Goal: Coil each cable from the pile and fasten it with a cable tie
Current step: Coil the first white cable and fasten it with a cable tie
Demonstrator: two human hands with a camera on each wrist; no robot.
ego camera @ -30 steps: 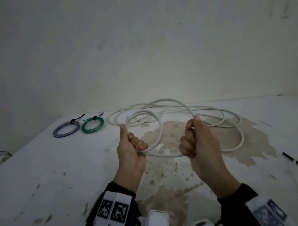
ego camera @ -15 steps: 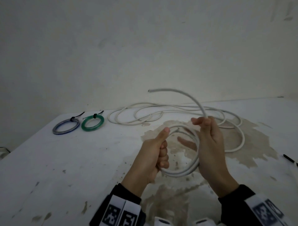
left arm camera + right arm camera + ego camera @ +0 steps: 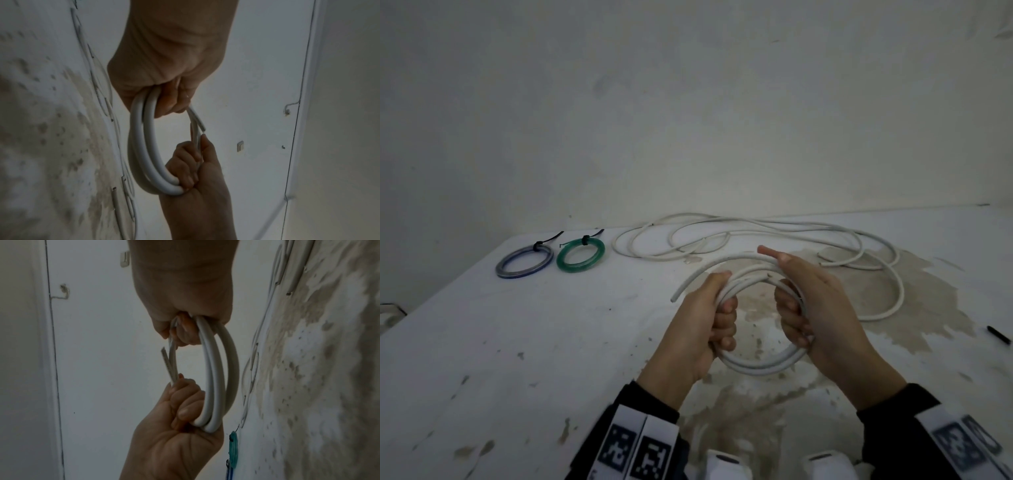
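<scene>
I hold a white cable coil [image 3: 756, 367] of about three loops above the table. My left hand [image 3: 717, 313] grips its left side, fingers curled round the loops. My right hand [image 3: 796, 308] grips the right side, index finger stretched along the top. One free cable end [image 3: 681, 289] sticks out left past my left hand. The left wrist view shows the coil [image 3: 141, 146] between my left hand [image 3: 172, 91] and right hand [image 3: 191, 168]. The right wrist view shows the coil [image 3: 213, 378] between my right hand [image 3: 185, 324] and left hand [image 3: 185, 405].
More loose white cable [image 3: 756, 236] lies spread over the back of the stained white table [image 3: 517, 342]. A blue-grey coil [image 3: 524, 262] and a green coil [image 3: 581, 254], each tied with a black cable tie, lie at the back left. A black cable tie [image 3: 998, 335] lies at the right edge.
The raised free end has swung down and left onto the coil, adding a loop. My hands now grip opposite sides of a tighter coil.
</scene>
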